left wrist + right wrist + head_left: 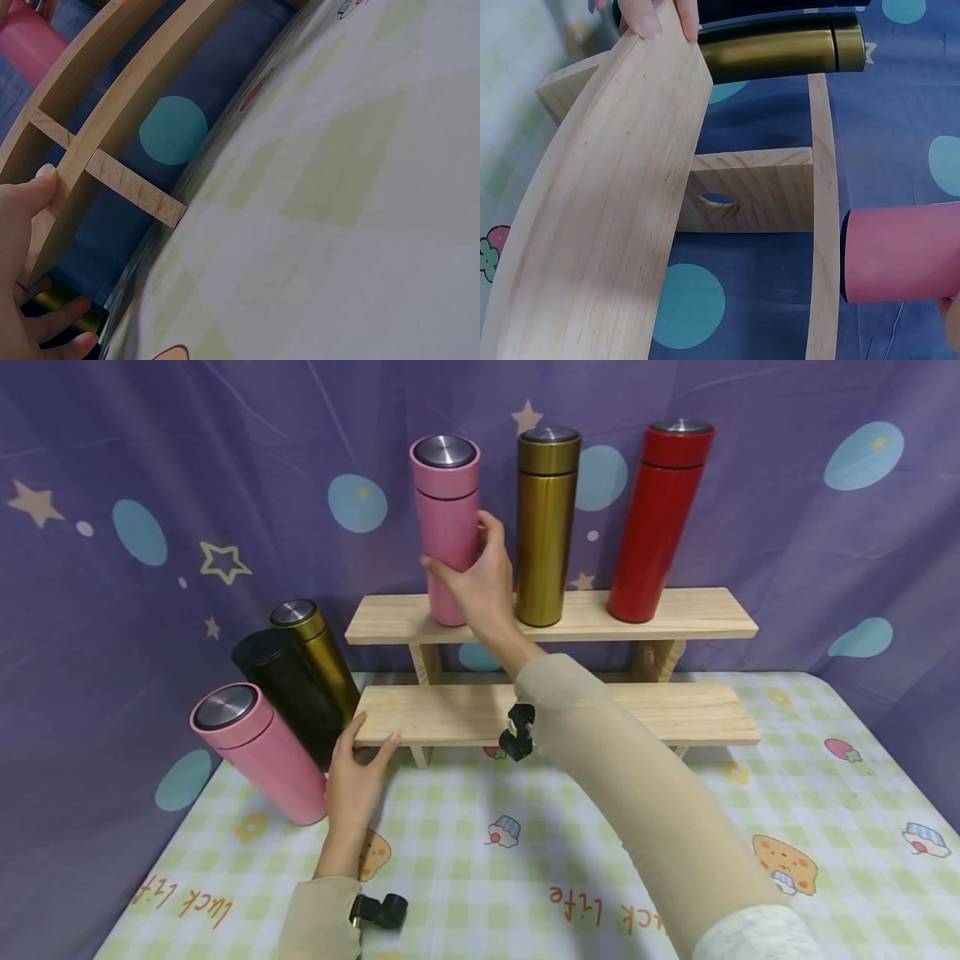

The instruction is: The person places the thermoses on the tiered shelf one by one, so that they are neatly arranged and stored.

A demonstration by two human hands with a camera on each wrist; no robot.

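My right hand (486,587) grips a pink thermos bottle (446,522) with a steel-topped lid, thumb on its near side and fingers round its right. The bottle is upright at the left part of the upper board (386,617) of a two-step wooden shelf; in the right wrist view its base is right at that board. My left hand (354,789) holds the left end of the lower board (420,714), thumb on the front edge and fingers round the corner. In the left wrist view the thumb (41,187) presses on the wood.
A gold thermos (549,543) and a red thermos (660,527) stand on the upper board, right of the pink one. Left of the shelf, another pink thermos (262,756), a black bottle (292,693) and a gold one (322,652) stand on the checked tablecloth (600,827). A purple curtain hangs behind.
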